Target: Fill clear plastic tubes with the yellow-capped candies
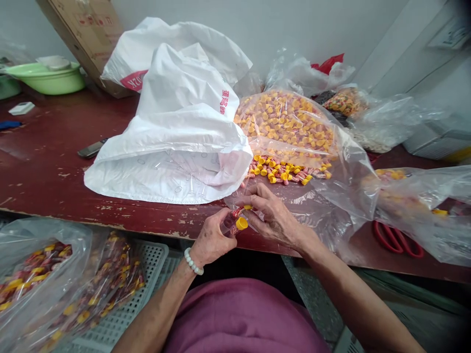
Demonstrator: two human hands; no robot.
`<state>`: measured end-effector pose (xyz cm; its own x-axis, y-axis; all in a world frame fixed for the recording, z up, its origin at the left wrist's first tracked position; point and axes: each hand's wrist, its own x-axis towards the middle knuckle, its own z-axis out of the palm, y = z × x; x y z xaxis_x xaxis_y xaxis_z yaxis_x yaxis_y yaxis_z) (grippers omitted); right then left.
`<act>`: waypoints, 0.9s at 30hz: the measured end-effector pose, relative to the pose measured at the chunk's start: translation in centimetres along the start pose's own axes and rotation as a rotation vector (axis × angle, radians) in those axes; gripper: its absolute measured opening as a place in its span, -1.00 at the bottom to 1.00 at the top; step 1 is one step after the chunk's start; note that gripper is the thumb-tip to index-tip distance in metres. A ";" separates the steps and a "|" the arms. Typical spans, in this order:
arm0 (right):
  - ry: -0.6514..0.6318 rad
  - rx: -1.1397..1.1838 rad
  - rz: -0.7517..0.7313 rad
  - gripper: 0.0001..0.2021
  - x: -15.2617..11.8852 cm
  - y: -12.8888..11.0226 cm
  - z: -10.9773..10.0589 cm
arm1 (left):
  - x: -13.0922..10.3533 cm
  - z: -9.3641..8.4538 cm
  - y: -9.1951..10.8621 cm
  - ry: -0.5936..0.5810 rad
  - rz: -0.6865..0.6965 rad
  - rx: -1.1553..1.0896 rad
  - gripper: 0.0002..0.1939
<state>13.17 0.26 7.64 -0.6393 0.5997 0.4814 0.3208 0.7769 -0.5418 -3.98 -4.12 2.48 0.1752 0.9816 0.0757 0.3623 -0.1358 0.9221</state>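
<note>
My left hand (pixel 214 234) is closed around small red-and-white patterned tubes with yellow caps; one yellow cap (pixel 241 223) sticks out past the thumb. Facing it, my right hand (pixel 274 215) pinches the yellow cap (pixel 248 207) of another patterned tube (pixel 237 212), its fingers curled over the left fingertips. Both hands meet just above the table's front edge. Behind them lies a loose pile of yellow-capped pieces (pixel 279 169), spilling from a large clear bag (pixel 294 120) full of the same. To the left, a white woven sack (pixel 187 132) gapes towards me, with clear plastic tubes (pixel 191 184) inside.
Red-handled scissors (pixel 397 240) lie at the right by another clear bag (pixel 427 206). Below the table on the left, bagged filled tubes (pixel 114 279) rest on a white plastic crate (pixel 154 260). A phone (pixel 92 148), green basin (pixel 51 81) and cardboard box (pixel 86 39) stand further left.
</note>
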 end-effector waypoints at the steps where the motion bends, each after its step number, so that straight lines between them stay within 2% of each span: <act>1: -0.031 0.009 -0.009 -0.79 -0.1 -0.1 -0.1 | -0.1 0.1 0.1 -0.003 0.006 0.005 -0.67; 4: -0.068 0.061 0.025 -0.70 -0.5 -0.2 -0.3 | -0.2 0.2 0.1 -0.012 0.008 0.002 -0.65; 7: 0.062 0.057 0.106 -0.70 -1.1 -0.1 0.2 | -0.2 0.2 -0.1 -0.015 0.004 -0.007 -0.64; 9: 0.100 0.015 0.107 -0.72 -1.5 0.2 1.0 | -0.2 0.2 -0.4 -0.010 0.000 -0.004 -0.69; 12: -0.008 -0.033 0.068 -0.72 -2.0 0.8 2.5 | -0.1 0.4 -0.7 -0.007 -0.029 -0.025 -0.76; 14: -0.022 -0.021 0.060 -0.72 -2.0 1.2 3.0 | 0.0 0.6 -0.9 -0.004 -0.048 -0.069 -0.77; 19: 0.172 0.073 0.109 -0.66 -1.7 0.4 2.2 | 0.5 0.1 -1.1 0.056 -0.049 -0.121 -0.75; 24: 0.089 -0.036 -0.024 -0.57 -2.2 -1.3 3.0 | 0.3 -0.2 -0.9 0.061 -0.116 -0.221 -0.75; 27: 0.130 -0.108 -0.034 -0.59 -2.5 -1.4 4.0 | 0.1 0.3 -0.6 0.060 -0.152 -0.337 -0.71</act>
<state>11.55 -3.13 4.45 -0.5575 0.5873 0.5868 0.3782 0.8089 -0.4502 -3.94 -3.95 1.82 0.0856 0.9946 -0.0587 0.0567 0.0539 0.9969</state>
